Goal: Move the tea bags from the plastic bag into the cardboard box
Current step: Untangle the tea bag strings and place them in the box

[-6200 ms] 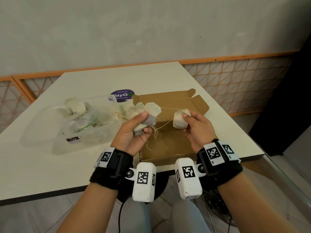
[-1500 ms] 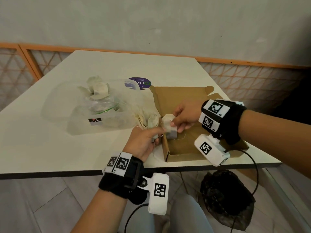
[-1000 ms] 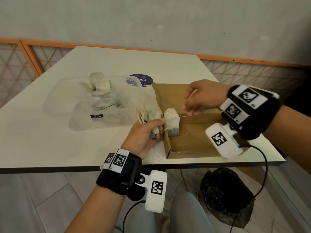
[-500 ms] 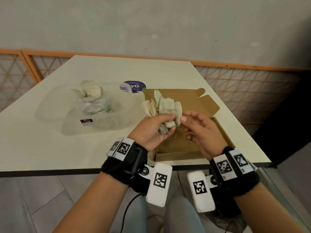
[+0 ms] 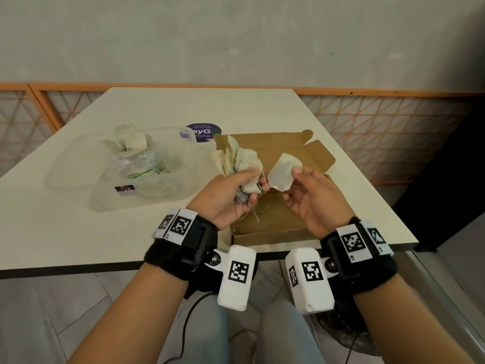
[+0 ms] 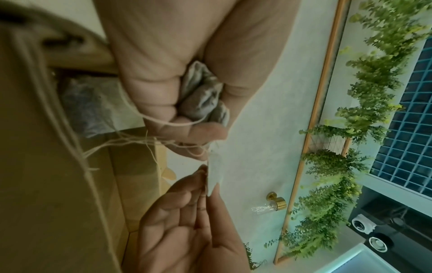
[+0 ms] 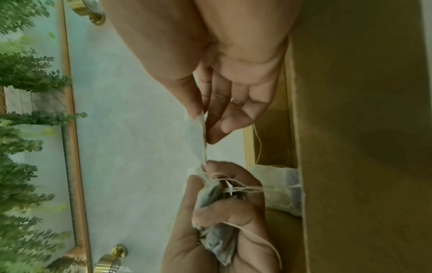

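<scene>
Cream table (image 5: 78, 232) carries the open cardboard box (image 5: 275, 219). Above it, the left hand (image 5: 225, 195) clutches bunched tea bags (image 5: 241, 164), strings tangled. The right hand (image 5: 312, 198) pinches one tea bag (image 5: 283, 170), long axis tilted upper-right. Contents of the plastic bag (image 5: 147, 166) are indistinct.

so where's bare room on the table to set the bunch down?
Bare table: the far stretch behind the plastic bag and sticker, and the near-left strip between bag and table edge. The box floor shows brown near the front wall. Crowded: the middle, where bag, box and both hands meet.
</scene>
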`<state>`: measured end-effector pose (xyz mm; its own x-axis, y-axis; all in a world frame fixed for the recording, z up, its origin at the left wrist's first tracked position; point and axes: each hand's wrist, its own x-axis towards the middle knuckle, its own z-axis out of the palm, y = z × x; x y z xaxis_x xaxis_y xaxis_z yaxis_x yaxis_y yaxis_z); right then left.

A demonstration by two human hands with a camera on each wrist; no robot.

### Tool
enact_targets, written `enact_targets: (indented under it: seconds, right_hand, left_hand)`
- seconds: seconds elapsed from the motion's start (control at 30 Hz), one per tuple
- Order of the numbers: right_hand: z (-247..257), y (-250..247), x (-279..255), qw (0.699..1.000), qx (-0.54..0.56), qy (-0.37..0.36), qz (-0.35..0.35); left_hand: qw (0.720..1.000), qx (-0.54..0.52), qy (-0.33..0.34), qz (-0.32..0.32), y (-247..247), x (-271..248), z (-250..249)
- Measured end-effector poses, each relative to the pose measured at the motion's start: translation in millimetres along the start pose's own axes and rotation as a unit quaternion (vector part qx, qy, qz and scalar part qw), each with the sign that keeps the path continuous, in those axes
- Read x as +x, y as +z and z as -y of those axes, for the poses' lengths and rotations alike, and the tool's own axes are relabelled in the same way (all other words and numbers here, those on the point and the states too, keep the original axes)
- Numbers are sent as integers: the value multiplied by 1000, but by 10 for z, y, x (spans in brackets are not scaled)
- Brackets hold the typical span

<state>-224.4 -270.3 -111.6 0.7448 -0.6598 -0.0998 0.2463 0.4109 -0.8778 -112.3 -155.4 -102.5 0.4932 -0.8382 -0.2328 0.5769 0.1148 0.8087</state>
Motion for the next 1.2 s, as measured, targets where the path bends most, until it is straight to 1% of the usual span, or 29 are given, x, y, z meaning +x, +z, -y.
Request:
enact_targets:
  seconds: [0.23,0.3,0.33,0.37,0.4,0.43,0.5,0.53,0.6,0.7,0.73,0.77,0.8,0.83,0.9,0.97,1.03,1.07,1.1,1.13,1.2]
  right_hand:
    - [-8,9,-24,999,-29,4,19]
    - [-11,1,-44,997,-72,-35,7]
    - [-6,-10,-62,989,-128,-73,5]
    - [-2,-21,-88,973,-200,-118,13]
    - [8,-23,-125,950,-268,-157,33]
    - [10,-18,-167,928,-321,-180,57]
    - [8,-2,-221,893,-396,-196,88]
    - [2,10,-227,876,-428,-203,91]
    - [-17,43,-217,849,-471,-227,74]
    - [-14,89,-194,818,-494,-295,-1]
    - [-4,100,-187,809,-498,-312,-21]
    - [5,106,-180,807,-497,-317,-28]
    - [16,112,-170,814,-489,-312,-24]
    - [32,118,-161,832,-468,-298,-18]
    - [77,108,-128,883,-396,-251,-15]
    - [110,58,-56,931,-319,-178,-26]
    - [122,-6,8,960,-259,-101,-41]
    - [130,-30,26,966,-243,-80,-47]
    - [143,-56,42,965,-246,-72,-54]
    - [167,-73,48,958,-271,-76,-60]
    - [216,-104,36,931,-343,-104,-69]
  left_hand:
    - [996,81,-1,-31,50,11,20]
    - [997,73,-6,-37,59,17,16]
    - [998,59,-12,-37,56,19,5]
    - [998,41,-18,-35,53,19,-9]
    - [999,24,-26,-32,46,24,-21]
    - [999,11,-33,-29,34,26,-30]
    - [999,-3,-44,-22,21,31,-42]
    - [999,-5,-49,-20,17,33,-44]
    - [999,-2,-52,-17,12,38,-45]
    - [998,9,-55,-12,3,38,-44]
    - [998,9,-57,-8,-1,39,-44]
    - [998,8,-59,-3,-4,38,-44]
    - [998,6,-60,1,-9,38,-45]
    - [998,5,-59,2,-12,37,-47]
    - [998,-5,-54,-7,-6,24,-52]
    - [998,-23,-46,-24,6,10,-54]
    - [998,-35,-43,-40,21,-6,-55]
    - [997,-36,-42,-47,23,-9,-54]
    - [997,-35,-40,-51,23,-10,-52]
    - [997,-32,-39,-53,24,-12,-51]
    - [998,-25,-37,-49,34,-26,-53]
